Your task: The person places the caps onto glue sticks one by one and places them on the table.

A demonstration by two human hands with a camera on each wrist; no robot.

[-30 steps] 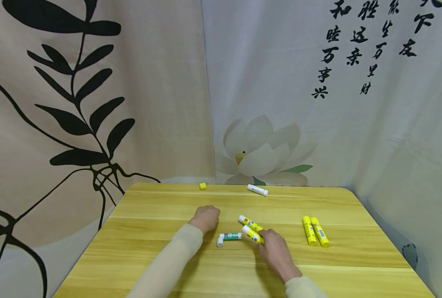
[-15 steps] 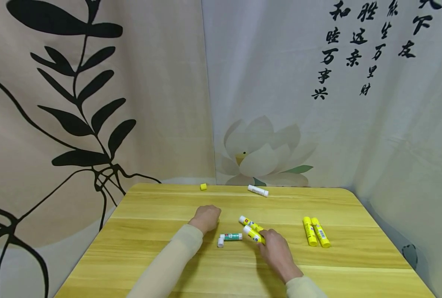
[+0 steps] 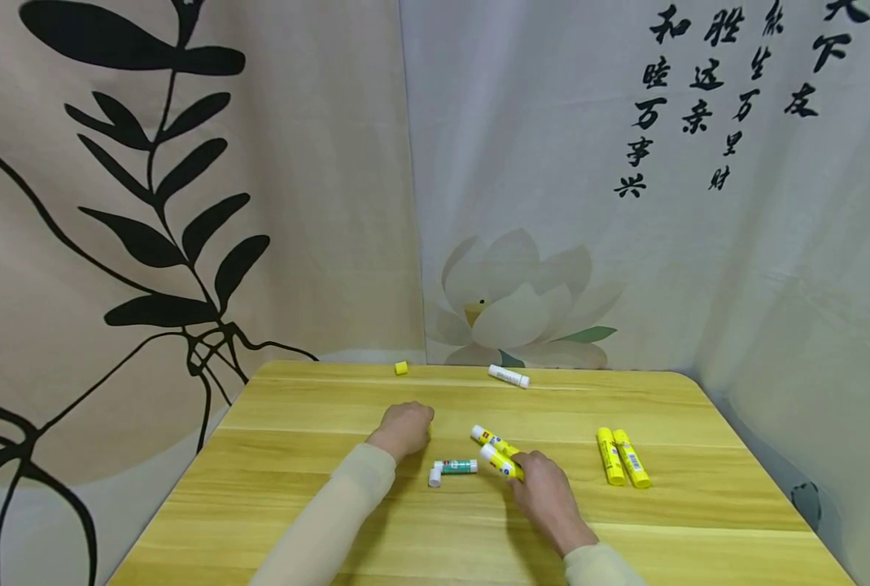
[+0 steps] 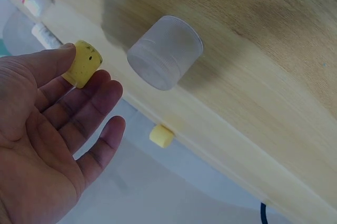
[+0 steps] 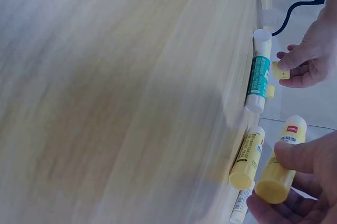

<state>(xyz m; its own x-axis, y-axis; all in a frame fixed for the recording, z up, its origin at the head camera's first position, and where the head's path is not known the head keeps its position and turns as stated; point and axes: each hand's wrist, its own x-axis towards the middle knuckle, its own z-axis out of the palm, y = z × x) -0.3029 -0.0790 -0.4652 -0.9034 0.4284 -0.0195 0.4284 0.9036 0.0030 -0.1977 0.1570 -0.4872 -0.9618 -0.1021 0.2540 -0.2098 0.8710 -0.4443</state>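
In the left wrist view my left hand [image 4: 58, 113] pinches a small yellow glue-stick cap [image 4: 84, 64] between thumb and fingers, above the table. My right hand [image 3: 548, 494] grips a yellow glue stick [image 3: 501, 461], its white end pointing away to the left. Just behind it lies a second yellow glue stick [image 3: 493, 439] with a bare white end. Between the hands lies a green-and-white glue stick [image 3: 458, 466], with a white cap [image 3: 435, 477] at its left end. A clear cylindrical piece [image 4: 165, 53] shows near the left hand in the left wrist view.
Another yellow cap [image 3: 401, 368] sits at the table's back edge, with a white glue stick [image 3: 509, 376] to its right. Two yellow glue sticks, one nearer [image 3: 610, 456] and one beside it [image 3: 631, 459], lie on the right. Printed curtains [image 3: 332, 203] hang behind the wooden table [image 3: 698, 529].
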